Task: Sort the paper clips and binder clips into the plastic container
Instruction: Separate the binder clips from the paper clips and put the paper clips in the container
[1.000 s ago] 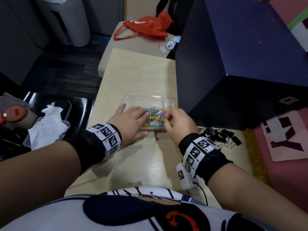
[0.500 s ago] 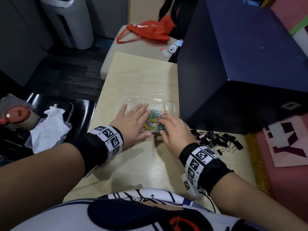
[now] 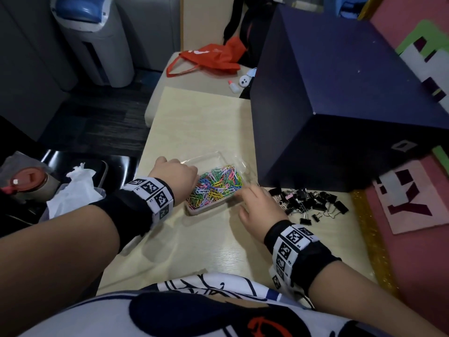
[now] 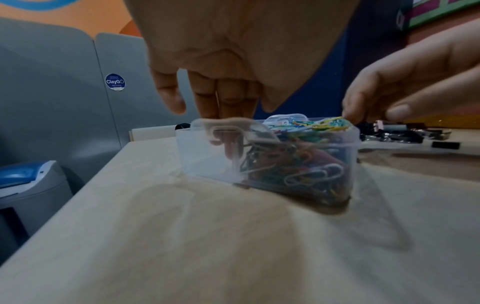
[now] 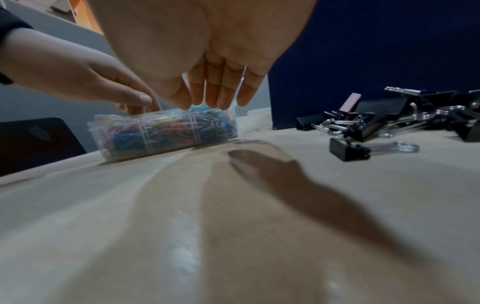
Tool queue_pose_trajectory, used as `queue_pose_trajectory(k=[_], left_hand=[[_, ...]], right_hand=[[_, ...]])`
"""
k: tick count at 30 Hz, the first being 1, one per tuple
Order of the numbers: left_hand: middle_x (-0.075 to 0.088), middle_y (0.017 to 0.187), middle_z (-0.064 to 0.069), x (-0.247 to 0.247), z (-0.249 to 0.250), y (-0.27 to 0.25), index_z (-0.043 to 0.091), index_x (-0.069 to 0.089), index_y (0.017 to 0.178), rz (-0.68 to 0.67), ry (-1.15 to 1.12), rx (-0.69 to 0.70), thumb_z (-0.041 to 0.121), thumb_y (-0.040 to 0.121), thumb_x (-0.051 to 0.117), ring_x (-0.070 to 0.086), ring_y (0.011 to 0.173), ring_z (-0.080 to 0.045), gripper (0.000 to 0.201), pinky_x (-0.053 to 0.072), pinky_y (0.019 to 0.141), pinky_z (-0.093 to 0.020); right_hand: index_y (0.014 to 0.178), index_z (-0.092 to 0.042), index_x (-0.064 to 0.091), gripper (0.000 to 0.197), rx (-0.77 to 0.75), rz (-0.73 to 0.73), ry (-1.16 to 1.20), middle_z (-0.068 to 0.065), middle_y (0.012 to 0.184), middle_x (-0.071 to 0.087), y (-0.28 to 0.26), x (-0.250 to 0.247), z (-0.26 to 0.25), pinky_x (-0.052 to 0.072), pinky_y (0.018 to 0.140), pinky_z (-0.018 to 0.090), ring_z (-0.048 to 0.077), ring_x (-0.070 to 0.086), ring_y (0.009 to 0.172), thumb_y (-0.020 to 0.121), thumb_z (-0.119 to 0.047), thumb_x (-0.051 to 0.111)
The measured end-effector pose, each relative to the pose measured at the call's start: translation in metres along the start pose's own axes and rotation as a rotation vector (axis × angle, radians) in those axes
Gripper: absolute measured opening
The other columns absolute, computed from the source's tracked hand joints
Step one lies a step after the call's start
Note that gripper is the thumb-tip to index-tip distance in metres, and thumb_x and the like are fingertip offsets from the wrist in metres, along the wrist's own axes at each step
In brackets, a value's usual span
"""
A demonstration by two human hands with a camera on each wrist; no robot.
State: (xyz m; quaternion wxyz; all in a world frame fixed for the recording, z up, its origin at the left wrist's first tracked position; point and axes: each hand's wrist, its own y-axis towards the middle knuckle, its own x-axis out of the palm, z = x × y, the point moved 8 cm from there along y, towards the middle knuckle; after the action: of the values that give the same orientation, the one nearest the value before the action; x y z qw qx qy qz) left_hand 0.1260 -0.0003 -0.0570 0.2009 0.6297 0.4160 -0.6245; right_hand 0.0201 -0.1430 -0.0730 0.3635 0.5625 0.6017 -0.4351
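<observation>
A clear plastic container (image 3: 211, 208) sits skewed on the wooden table, one part heaped with coloured paper clips (image 3: 216, 186). My left hand (image 3: 177, 171) holds its left end, fingers reaching down past the far rim and thumb on the near side. In the left wrist view these fingers (image 4: 207, 102) show through the clear wall (image 4: 202, 156). My right hand (image 3: 257, 207) is at the right near corner. Its straight fingertips (image 5: 215, 100) touch the rim and the top clips (image 5: 182, 127). A pile of black binder clips (image 3: 308, 203) lies just right of that hand.
A big dark blue box (image 3: 328, 105) stands close behind the container and the binder clips. A pink board (image 3: 413, 210) lies at the right. Left of the table are a black chair (image 3: 116, 164), crumpled tissue (image 3: 75, 188) and a red-lidded cup (image 3: 26, 178). A red bag (image 3: 211, 59) lies far back.
The container has turned from square with the table to a diagonal. My left hand went from flat on the clips to the left end. My right hand slid toward the near right corner.
</observation>
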Motion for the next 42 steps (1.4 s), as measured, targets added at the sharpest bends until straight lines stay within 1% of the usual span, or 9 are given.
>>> queue_pose_trajectory(k=[4,9,13,16,21,28,33,39,42], left_hand=[[0.067,0.090,-0.001,0.003,0.003,-0.008,0.021,0.057,0.099,-0.056,-0.039,0.012,0.035,0.101,0.025,0.059,0.091,-0.025,0.035,0.035,0.088,-0.040],[0.064,0.095,0.002,0.000,-0.005,-0.011,0.022,0.058,0.102,0.038,-0.065,-0.009,0.029,0.098,0.033,0.057,0.092,-0.024,0.026,0.038,0.086,-0.039],[0.057,0.114,0.005,0.010,-0.019,-0.009,0.029,0.055,0.116,0.008,-0.003,-0.004,0.014,0.092,0.044,0.049,0.111,-0.020,0.030,0.036,0.091,-0.040],[0.055,0.114,0.007,0.015,-0.021,-0.014,0.030,0.054,0.114,0.007,0.128,0.067,0.009,0.089,0.045,0.043,0.117,-0.019,0.034,0.036,0.091,-0.038],[0.056,0.113,0.010,0.022,-0.027,-0.017,0.030,0.056,0.113,-0.071,0.227,0.148,0.010,0.088,0.047,0.037,0.122,-0.018,0.033,0.038,0.089,-0.038],[0.063,0.099,0.009,0.026,-0.025,-0.011,0.028,0.063,0.102,-0.167,0.316,0.177,0.024,0.089,0.054,0.046,0.107,-0.019,0.016,0.037,0.086,-0.037],[0.065,0.100,0.007,0.035,-0.007,-0.014,0.027,0.064,0.102,-0.216,0.235,0.258,0.040,0.091,0.052,0.053,0.104,-0.020,0.020,0.035,0.078,-0.033],[0.067,0.095,-0.002,0.038,0.020,-0.022,0.019,0.064,0.097,-0.254,0.151,0.267,0.038,0.091,0.050,0.063,0.092,-0.027,0.024,0.046,0.072,-0.033],[0.067,0.093,-0.004,0.037,0.030,-0.025,0.016,0.065,0.097,-0.264,0.099,0.233,0.034,0.090,0.050,0.064,0.088,-0.027,0.025,0.044,0.066,-0.031]], right_hand=[[0.108,-0.021,0.058,0.023,0.108,-0.018,0.007,-0.002,0.119,0.051,0.000,0.004,0.012,0.040,0.100,0.035,0.019,0.046,0.115,0.088,-0.016,0.049],[0.123,-0.019,0.053,0.034,0.324,-0.112,-0.012,0.005,0.130,0.043,-0.001,0.011,0.043,0.035,0.104,0.032,0.023,0.041,0.122,0.091,-0.014,0.046],[0.140,-0.015,0.038,0.057,0.320,-0.220,-0.003,0.004,0.150,0.029,0.008,0.011,0.040,0.028,0.111,0.031,0.024,0.032,0.134,0.085,0.001,0.038],[0.149,-0.014,0.022,0.070,0.304,-0.311,-0.096,0.000,0.158,0.015,0.017,0.012,0.034,0.029,0.112,0.039,0.027,0.023,0.139,0.082,0.004,0.035],[0.131,-0.006,0.046,0.045,0.277,-0.260,-0.210,0.012,0.135,0.042,0.027,0.001,0.024,0.039,0.099,0.036,0.030,0.042,0.122,0.088,0.004,0.039],[0.126,-0.001,0.046,0.036,0.433,-0.206,-0.147,0.018,0.129,0.046,0.023,-0.002,0.027,0.044,0.090,0.035,0.033,0.053,0.116,0.092,0.005,0.034],[0.121,-0.003,0.055,0.029,0.542,-0.321,-0.148,0.016,0.125,0.059,0.021,0.003,0.039,0.046,0.090,0.034,0.032,0.056,0.116,0.096,-0.007,0.040],[0.133,-0.004,0.050,0.038,0.574,-0.482,-0.207,0.014,0.140,0.048,0.011,0.009,0.036,0.038,0.104,0.035,0.031,0.046,0.130,0.099,-0.018,0.041],[0.118,-0.006,0.061,0.030,0.524,-0.403,-0.135,0.016,0.124,0.059,0.016,-0.001,0.028,0.047,0.090,0.034,0.032,0.057,0.114,0.097,-0.017,0.042]])
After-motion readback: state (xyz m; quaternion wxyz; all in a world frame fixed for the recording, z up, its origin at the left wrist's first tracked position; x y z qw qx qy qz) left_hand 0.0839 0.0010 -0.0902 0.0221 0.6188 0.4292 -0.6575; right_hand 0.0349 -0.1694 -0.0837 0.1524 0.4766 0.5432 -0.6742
